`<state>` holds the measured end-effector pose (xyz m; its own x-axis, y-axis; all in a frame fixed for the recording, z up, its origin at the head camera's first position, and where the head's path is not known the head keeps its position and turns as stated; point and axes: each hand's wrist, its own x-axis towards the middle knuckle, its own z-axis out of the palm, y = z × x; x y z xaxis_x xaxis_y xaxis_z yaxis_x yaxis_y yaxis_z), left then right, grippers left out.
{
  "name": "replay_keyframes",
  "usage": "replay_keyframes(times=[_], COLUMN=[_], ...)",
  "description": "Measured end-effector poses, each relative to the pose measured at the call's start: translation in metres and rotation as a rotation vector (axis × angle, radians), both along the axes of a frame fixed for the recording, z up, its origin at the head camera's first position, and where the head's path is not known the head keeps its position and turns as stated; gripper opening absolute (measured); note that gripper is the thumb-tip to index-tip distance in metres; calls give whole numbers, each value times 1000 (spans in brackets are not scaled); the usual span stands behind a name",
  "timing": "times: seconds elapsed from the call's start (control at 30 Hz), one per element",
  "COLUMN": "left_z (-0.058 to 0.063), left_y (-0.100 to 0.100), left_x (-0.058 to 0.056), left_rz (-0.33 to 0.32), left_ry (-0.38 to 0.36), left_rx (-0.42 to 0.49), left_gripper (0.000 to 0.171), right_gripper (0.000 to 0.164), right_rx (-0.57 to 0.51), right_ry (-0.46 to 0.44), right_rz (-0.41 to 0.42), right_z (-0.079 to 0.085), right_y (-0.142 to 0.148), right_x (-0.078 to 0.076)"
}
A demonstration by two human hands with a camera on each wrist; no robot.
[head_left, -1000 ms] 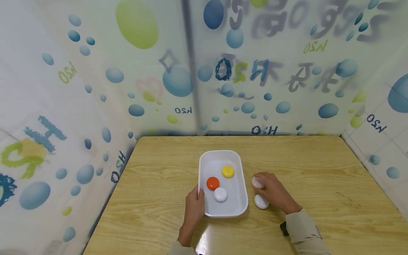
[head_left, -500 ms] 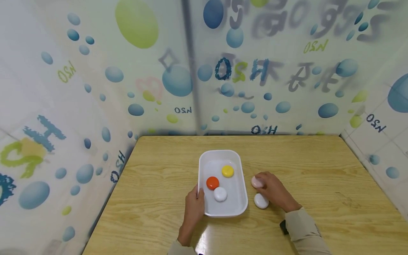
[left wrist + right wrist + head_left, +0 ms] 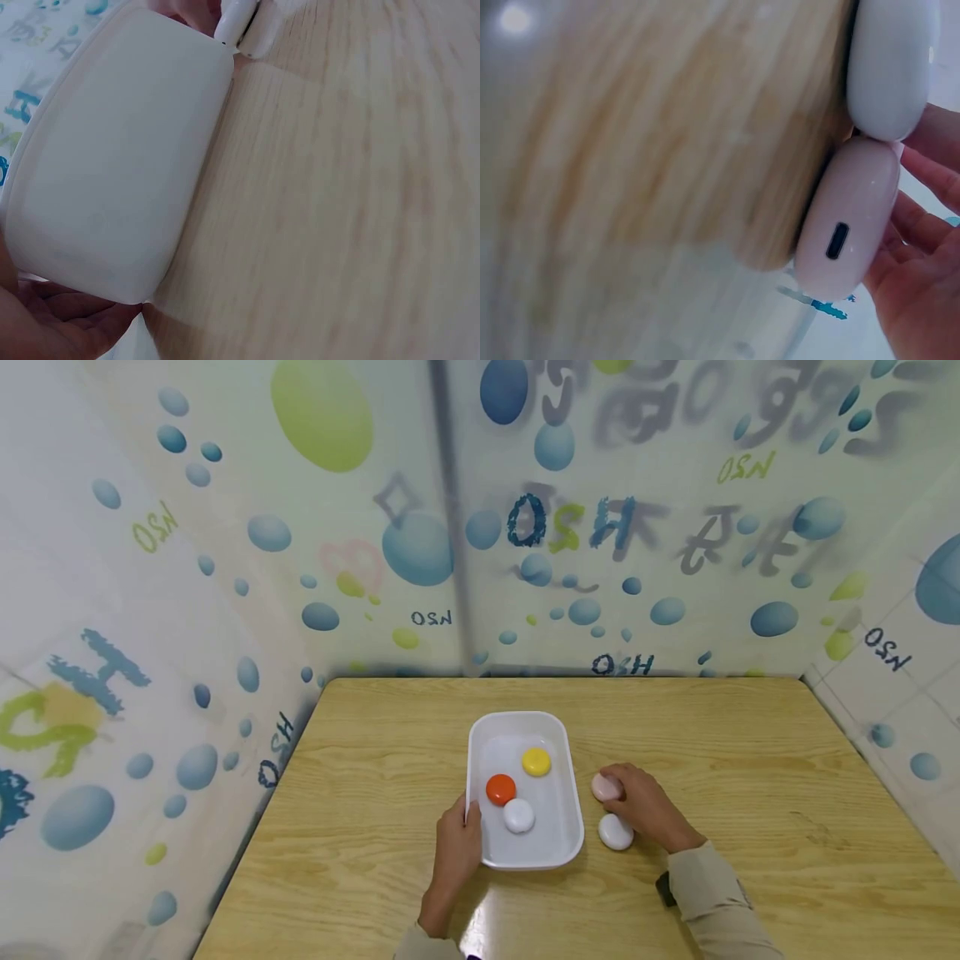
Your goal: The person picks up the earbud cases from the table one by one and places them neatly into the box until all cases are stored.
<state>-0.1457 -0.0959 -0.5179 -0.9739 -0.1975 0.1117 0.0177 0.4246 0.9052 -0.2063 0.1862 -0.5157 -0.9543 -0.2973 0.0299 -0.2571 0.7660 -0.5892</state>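
My left hand (image 3: 457,843) grips the near left side of a white plastic tray (image 3: 566,852), thumb over the rim. The left wrist view shows its fingers under one corner of the tray (image 3: 112,165). Inside lie a yellow round case (image 3: 536,762), a red one (image 3: 501,790) and a white one (image 3: 519,816). Right of the tray, my right hand (image 3: 648,810) holds a pink round case (image 3: 604,787) on the table between thumb and fingers. The right wrist view shows a charging slot in the pink case (image 3: 845,225). Close beside it sits another white round case (image 3: 616,832).
The wooden table (image 3: 390,735) reaches back to a printed curtain (image 3: 360,610) with bubble shapes, and more of it hangs at both sides. A small black device (image 3: 665,889) shows at the right wrist.
The right hand's thumb has drawn back slightly, so more of the white case beside it shows. The left hand and the tray stay as they were.
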Motion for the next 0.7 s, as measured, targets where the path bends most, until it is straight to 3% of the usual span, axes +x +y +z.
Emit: replay_keyframes(times=[0.7], left_z=[-1], left_y=[1], left_x=[-1], left_rz=[9], left_ry=[-13], left_rx=[2], left_gripper=[28], right_gripper=[48], right_rx=[-40], right_ry=[13], right_rz=[-27], right_z=[6], right_y=[-1], right_x=[-4])
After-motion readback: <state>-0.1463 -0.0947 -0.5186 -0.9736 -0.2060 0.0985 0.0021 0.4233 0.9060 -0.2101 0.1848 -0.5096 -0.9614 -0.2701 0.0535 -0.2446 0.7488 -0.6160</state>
